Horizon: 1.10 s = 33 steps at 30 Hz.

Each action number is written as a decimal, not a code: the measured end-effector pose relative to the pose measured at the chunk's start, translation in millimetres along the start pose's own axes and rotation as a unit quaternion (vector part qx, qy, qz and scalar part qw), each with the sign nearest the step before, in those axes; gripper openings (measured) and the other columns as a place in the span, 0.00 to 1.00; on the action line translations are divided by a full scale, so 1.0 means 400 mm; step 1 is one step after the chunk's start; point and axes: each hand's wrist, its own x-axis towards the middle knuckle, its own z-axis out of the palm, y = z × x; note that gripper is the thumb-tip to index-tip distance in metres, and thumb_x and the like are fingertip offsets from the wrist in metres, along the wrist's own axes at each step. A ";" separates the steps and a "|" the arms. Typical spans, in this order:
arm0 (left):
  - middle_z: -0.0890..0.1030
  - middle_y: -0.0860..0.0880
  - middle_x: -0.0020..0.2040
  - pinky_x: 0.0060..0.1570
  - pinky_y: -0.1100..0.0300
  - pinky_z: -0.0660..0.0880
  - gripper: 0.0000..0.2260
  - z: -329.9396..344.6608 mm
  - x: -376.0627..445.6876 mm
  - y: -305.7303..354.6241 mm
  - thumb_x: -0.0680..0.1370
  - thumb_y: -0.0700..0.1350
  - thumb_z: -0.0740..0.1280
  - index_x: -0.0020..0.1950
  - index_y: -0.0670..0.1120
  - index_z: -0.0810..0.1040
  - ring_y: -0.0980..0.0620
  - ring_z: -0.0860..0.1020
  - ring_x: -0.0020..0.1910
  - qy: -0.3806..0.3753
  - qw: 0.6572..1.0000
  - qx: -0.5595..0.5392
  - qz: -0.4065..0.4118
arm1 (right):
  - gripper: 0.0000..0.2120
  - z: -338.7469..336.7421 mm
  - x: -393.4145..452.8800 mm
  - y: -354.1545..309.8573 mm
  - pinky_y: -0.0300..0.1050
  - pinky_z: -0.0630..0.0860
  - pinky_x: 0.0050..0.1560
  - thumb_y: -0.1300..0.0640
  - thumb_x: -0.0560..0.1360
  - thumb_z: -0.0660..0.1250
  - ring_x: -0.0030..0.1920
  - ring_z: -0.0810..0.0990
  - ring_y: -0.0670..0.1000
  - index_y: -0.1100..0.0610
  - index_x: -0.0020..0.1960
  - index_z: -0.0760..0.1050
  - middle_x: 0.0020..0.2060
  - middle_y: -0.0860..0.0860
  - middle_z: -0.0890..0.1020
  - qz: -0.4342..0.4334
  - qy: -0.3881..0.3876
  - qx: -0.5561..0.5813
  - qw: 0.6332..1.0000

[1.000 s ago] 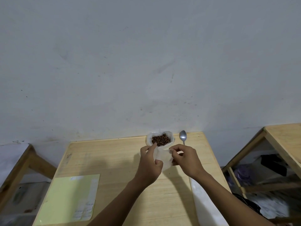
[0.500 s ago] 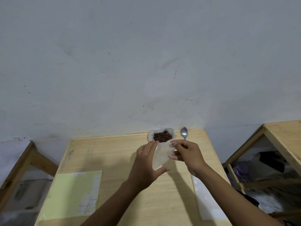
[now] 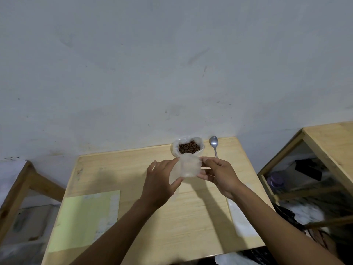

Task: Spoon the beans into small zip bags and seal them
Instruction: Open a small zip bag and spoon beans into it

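A clear small zip bag (image 3: 188,167) hangs above the wooden table (image 3: 133,169), held between both hands and looking empty. My left hand (image 3: 159,183) grips its left edge with thumb below and fingers spread above. My right hand (image 3: 217,174) pinches its right edge. Just behind the bag, an open white plastic bag of brown beans (image 3: 188,147) stands at the table's far edge against the wall. A metal spoon (image 3: 214,144) lies to the right of the beans, bowl toward the wall.
A pale yellow sheet (image 3: 84,219) lies on the table's front left. A white flat strip (image 3: 240,219) lies along the right edge under my right forearm. Wooden frames stand left (image 3: 21,186) and right (image 3: 324,146) of the table.
Both hands have drawn the zip bag wider and flatter between them. My left fingers have spread apart, and my right hand has shifted slightly right.
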 end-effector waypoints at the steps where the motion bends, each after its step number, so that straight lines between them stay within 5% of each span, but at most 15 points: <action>1: 0.82 0.54 0.54 0.58 0.48 0.73 0.26 -0.003 0.006 -0.002 0.74 0.59 0.68 0.68 0.50 0.73 0.52 0.78 0.52 -0.004 1.000 -0.006 -0.010 | 0.09 -0.015 0.014 0.004 0.50 0.83 0.47 0.62 0.80 0.64 0.39 0.81 0.56 0.65 0.53 0.80 0.42 0.56 0.83 0.002 0.020 -0.009 1.000; 6: 0.81 0.51 0.55 0.53 0.54 0.74 0.27 -0.001 0.025 -0.004 0.74 0.58 0.70 0.70 0.49 0.72 0.51 0.78 0.50 -0.008 0.998 -0.033 -0.048 | 0.06 -0.132 0.163 0.058 0.46 0.77 0.42 0.58 0.77 0.66 0.40 0.80 0.54 0.59 0.46 0.81 0.43 0.56 0.83 -0.007 0.174 -0.202 0.964; 8: 0.80 0.51 0.57 0.55 0.54 0.72 0.28 0.001 0.028 0.000 0.74 0.57 0.71 0.70 0.50 0.71 0.51 0.77 0.53 -0.009 0.995 -0.054 -0.078 | 0.09 -0.165 0.227 0.071 0.47 0.77 0.46 0.55 0.77 0.67 0.47 0.81 0.56 0.59 0.51 0.82 0.45 0.55 0.84 -0.008 0.202 -0.301 0.932; 13: 0.79 0.53 0.60 0.57 0.55 0.71 0.29 0.001 0.035 0.007 0.73 0.57 0.72 0.72 0.52 0.69 0.53 0.76 0.56 -0.005 0.990 -0.058 -0.127 | 0.11 -0.193 0.372 0.098 0.51 0.80 0.40 0.54 0.76 0.63 0.39 0.81 0.58 0.60 0.46 0.80 0.39 0.58 0.82 0.006 0.173 -0.461 0.870; 17: 0.79 0.52 0.60 0.56 0.52 0.72 0.30 -0.006 0.041 0.014 0.73 0.56 0.73 0.72 0.51 0.69 0.53 0.75 0.55 0.006 0.986 -0.061 -0.153 | 0.12 -0.183 0.439 0.121 0.52 0.79 0.44 0.50 0.77 0.60 0.46 0.79 0.57 0.57 0.46 0.78 0.45 0.54 0.78 -0.002 0.193 -0.540 0.819; 24: 0.79 0.51 0.60 0.56 0.51 0.74 0.31 0.002 0.045 0.008 0.72 0.56 0.73 0.73 0.51 0.68 0.52 0.77 0.56 0.008 0.981 -0.084 -0.172 | 0.11 -0.169 0.440 0.082 0.49 0.78 0.47 0.57 0.73 0.67 0.45 0.81 0.59 0.56 0.32 0.73 0.35 0.52 0.78 0.085 0.214 -0.439 0.868; 27: 0.79 0.51 0.60 0.56 0.52 0.75 0.32 0.001 0.039 0.001 0.72 0.56 0.73 0.73 0.51 0.68 0.52 0.77 0.57 0.008 0.979 -0.094 -0.180 | 0.07 -0.176 0.423 0.091 0.47 0.78 0.48 0.57 0.73 0.64 0.47 0.82 0.60 0.57 0.44 0.81 0.39 0.54 0.80 0.072 0.209 -0.442 0.870; 33: 0.80 0.50 0.61 0.53 0.56 0.75 0.32 -0.001 0.029 -0.018 0.71 0.56 0.74 0.72 0.51 0.69 0.52 0.78 0.56 0.013 0.975 -0.108 -0.193 | 0.09 -0.240 0.380 0.076 0.52 0.78 0.50 0.61 0.76 0.62 0.50 0.81 0.61 0.58 0.54 0.78 0.48 0.58 0.83 0.001 0.198 -0.356 0.913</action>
